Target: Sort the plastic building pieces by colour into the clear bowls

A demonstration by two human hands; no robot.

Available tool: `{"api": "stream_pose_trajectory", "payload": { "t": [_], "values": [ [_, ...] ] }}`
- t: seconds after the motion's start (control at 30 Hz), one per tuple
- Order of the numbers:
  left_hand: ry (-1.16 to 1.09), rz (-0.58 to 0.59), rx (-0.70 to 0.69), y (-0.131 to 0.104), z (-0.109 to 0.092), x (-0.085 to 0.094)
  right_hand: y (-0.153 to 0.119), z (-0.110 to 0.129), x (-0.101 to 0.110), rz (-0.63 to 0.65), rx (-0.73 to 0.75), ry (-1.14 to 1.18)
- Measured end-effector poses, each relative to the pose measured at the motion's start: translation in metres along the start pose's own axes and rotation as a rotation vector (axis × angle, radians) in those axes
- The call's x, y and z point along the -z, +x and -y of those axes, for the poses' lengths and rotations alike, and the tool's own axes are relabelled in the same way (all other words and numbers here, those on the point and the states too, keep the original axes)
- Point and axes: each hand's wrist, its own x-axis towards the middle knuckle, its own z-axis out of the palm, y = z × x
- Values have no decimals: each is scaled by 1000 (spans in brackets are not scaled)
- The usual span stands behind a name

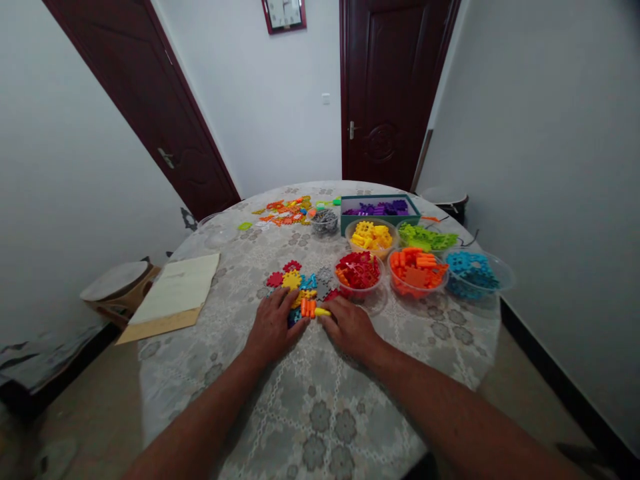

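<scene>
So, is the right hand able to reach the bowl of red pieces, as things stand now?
Probably yes: the bowl of red pieces stands just beyond the right hand, with nothing tall between, though that hand is at a yellow piece.

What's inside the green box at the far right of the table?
Purple plastic pieces are heaped inside the green box. Its floor, and anything beneath the pieces or close behind the near wall, is covered.
</scene>
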Motion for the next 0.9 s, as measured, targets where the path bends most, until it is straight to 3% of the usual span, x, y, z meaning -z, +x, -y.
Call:
{"api": "stream_pose_trajectory", "payload": {
  "t": [0.2, 0.5, 0.7, 0.8, 0.9],
  "values": [
    [4, -17, -23, 2, 2, 0, 1, 5, 2, 19, -20, -73],
    [9, -47, -32, 1, 7, -4, 0, 10, 7, 30, -34, 64],
    [-5, -70, -52, 0, 11, -8, -5, 8, 0, -57, 118, 168],
    [1, -62, -34, -1, 9, -9, -8, 14, 14, -161, 222, 227],
    [10, -41, -3, 2, 6, -7, -5, 19, 46, -311, 215, 212]
  ]
}}
